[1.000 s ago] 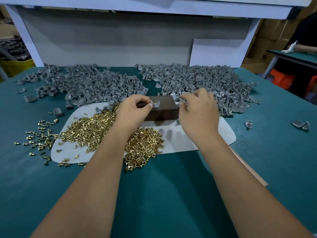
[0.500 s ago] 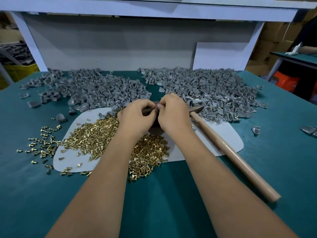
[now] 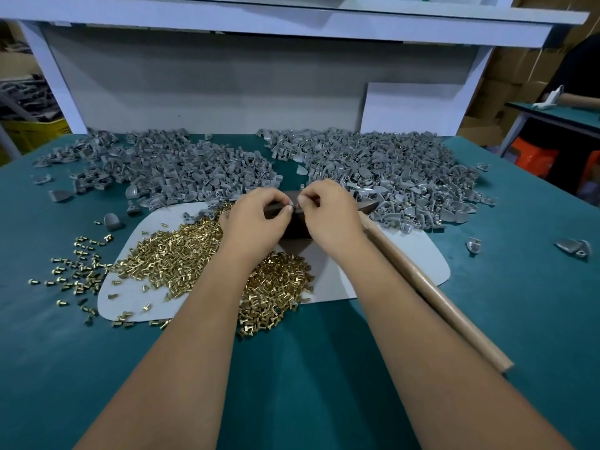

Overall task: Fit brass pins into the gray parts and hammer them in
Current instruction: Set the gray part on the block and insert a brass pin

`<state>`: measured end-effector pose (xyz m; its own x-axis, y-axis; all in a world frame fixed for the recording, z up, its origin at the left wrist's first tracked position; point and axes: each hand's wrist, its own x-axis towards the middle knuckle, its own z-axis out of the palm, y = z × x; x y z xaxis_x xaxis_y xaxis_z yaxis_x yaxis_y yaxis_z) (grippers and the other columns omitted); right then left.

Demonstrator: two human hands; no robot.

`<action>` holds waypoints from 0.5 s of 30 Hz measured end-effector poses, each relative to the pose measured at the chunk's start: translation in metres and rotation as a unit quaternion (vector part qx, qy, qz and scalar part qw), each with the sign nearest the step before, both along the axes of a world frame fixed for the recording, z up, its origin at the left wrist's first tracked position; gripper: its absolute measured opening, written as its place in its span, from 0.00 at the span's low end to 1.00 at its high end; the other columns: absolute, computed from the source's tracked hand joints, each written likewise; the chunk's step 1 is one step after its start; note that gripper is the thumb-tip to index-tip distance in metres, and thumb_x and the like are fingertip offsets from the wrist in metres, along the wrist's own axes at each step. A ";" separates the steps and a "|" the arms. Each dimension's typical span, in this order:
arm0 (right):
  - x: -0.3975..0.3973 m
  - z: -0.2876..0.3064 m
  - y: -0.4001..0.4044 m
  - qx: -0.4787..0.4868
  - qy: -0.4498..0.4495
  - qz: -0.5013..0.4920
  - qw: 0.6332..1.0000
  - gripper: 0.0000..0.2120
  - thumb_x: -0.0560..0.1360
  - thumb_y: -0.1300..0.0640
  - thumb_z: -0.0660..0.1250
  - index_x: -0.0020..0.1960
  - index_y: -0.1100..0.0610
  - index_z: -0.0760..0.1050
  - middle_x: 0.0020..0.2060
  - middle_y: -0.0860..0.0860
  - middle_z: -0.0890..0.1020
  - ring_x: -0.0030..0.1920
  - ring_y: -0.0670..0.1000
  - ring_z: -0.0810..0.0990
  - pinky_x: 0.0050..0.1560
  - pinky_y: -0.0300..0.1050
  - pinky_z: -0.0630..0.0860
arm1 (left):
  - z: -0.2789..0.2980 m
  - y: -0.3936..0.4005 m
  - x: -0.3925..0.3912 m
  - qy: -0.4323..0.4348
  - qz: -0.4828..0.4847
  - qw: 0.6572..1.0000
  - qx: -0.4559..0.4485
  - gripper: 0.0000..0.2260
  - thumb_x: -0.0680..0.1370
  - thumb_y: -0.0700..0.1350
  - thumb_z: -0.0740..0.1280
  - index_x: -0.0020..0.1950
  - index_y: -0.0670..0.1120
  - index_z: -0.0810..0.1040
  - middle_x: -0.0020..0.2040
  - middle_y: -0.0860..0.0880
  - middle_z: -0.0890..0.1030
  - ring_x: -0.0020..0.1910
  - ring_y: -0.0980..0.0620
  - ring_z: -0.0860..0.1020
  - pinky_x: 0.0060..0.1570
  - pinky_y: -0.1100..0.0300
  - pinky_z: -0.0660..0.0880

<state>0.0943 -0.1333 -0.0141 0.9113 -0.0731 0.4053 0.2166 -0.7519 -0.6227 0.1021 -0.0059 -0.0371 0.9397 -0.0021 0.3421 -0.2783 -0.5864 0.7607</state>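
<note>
The teal table (image 3: 487, 319) is carrying everything. Two heaps of gray parts are lying along its far edge, the left heap (image 3: 168, 170) toward the far left corner and the right heap (image 3: 389, 177) toward the far right. A white mat (image 3: 406, 271) is sitting at the middle of the table, and a pile of brass pins (image 3: 181, 251) is spreading over the mat's left half and spilling off it toward the left edge.

A hammer handle (image 3: 438, 306) is lying on the right, its long axis running from near the table's near right area up toward the middle, just beside the right forearm; its head is hidden behind the right hand, so the right hand is judged the nearer one for picking it up.

A dark block (image 3: 292, 228) is standing on the mat between the hands. Above it the left hand (image 3: 256, 222) and the right hand (image 3: 331, 216) are meeting, fingertips almost touching, both pinching something small at the block's top. It is probably a gray part receiving a pin, but which hand is holding which is too small to tell.

The hammering looks not yet begun.
</note>
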 end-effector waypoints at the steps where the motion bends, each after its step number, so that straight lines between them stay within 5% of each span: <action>1: -0.006 0.005 -0.008 0.020 0.017 0.003 1.000 0.09 0.79 0.57 0.62 0.45 0.58 0.78 0.43 0.50 0.79 0.44 0.51 0.77 0.45 0.44 0.72 | 0.000 0.000 -0.001 0.003 0.000 1.000 -0.005 0.10 0.78 0.49 0.68 0.39 0.62 0.74 0.46 0.62 0.76 0.53 0.52 0.75 0.59 0.45 0.72; 4: -0.028 0.014 -0.042 -0.041 0.040 -0.106 0.993 0.13 0.79 0.51 0.60 0.40 0.55 0.77 0.36 0.51 0.79 0.35 0.52 0.77 0.32 0.43 0.70 | 0.002 0.000 -0.003 0.019 0.003 1.000 -0.015 0.08 0.78 0.50 0.68 0.40 0.61 0.76 0.46 0.66 0.74 0.53 0.51 0.75 0.57 0.45 0.74; 8: -0.057 0.010 -0.074 -0.211 0.193 -0.234 0.929 0.19 0.78 0.42 0.59 0.38 0.56 0.70 0.39 0.55 0.74 0.44 0.58 0.74 0.41 0.46 0.69 | 0.005 -0.002 -0.005 0.037 0.001 0.999 -0.022 0.08 0.79 0.51 0.67 0.41 0.60 0.76 0.47 0.64 0.74 0.54 0.49 0.74 0.59 0.37 0.72; 11: -0.061 -0.001 -0.070 -0.262 0.214 -0.223 0.914 0.09 0.77 0.54 0.61 0.53 0.58 0.75 0.50 0.57 0.77 0.52 0.58 0.76 0.43 0.46 0.69 | 0.006 -0.003 -0.007 0.040 0.006 0.999 -0.019 0.07 0.79 0.51 0.67 0.41 0.60 0.76 0.46 0.65 0.73 0.54 0.50 0.74 0.61 0.38 0.71; 15: -0.058 -0.004 -0.065 -0.234 0.174 -0.256 0.922 0.10 0.77 0.59 0.61 0.57 0.61 0.71 0.52 0.57 0.79 0.52 0.59 0.78 0.41 0.47 0.70 | 0.005 -0.005 -0.008 0.026 0.017 0.999 -0.019 0.07 0.77 0.52 0.68 0.39 0.60 0.76 0.50 0.61 0.76 0.54 0.52 0.74 0.63 0.41 0.69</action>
